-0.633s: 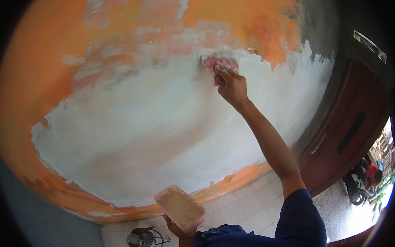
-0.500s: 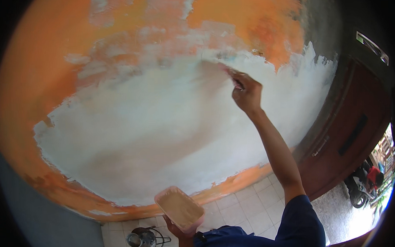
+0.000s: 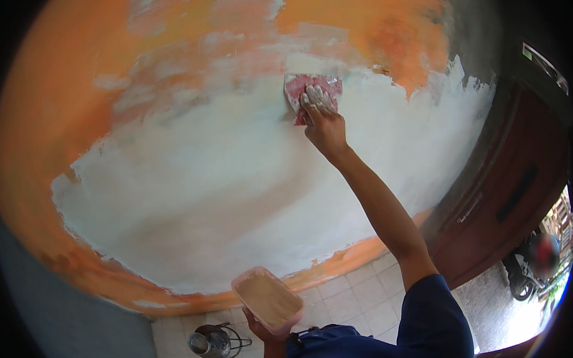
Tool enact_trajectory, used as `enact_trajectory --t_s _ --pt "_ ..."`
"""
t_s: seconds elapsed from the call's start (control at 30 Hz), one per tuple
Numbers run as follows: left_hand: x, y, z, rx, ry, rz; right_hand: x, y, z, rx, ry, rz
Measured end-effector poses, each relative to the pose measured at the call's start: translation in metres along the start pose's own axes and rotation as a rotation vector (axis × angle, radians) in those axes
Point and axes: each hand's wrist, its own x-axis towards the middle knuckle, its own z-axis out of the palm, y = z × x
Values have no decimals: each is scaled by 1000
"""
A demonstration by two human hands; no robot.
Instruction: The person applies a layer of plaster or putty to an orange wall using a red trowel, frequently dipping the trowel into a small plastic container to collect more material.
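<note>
Head view: right hand (image 3: 324, 124), grip pressing the pink scraper (image 3: 313, 90), has shifted left along the wall (image 3: 192, 182).

Wall (image 3: 223, 181) lies open all around; door (image 3: 508, 196) bounds its right.

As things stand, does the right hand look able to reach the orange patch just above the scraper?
Probably yes. The right hand already presses the scraper flat on the wall, the orange patch lies right above it, and nothing sits between them.
</note>
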Motion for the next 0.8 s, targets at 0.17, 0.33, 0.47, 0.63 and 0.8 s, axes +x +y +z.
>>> enact_trajectory --t_s 0.17,0.33,0.47,0.63,0.8 --pt "-3 1 10 -201 110 -60 -35 -13 -28 47 -87 -32" --pt "-9 2 8 -194 117 -71 -1 -19 -80 308 -18 216" --pt "-14 0 6 -263 128 -75 40 0 -74 148 184 136" --pt "-16 5 6 -212 92 -31 35 -21 -27 -10 151 94" --pt "-10 1 -16 -157 12 -20 22 -42 -23 15 138 129"
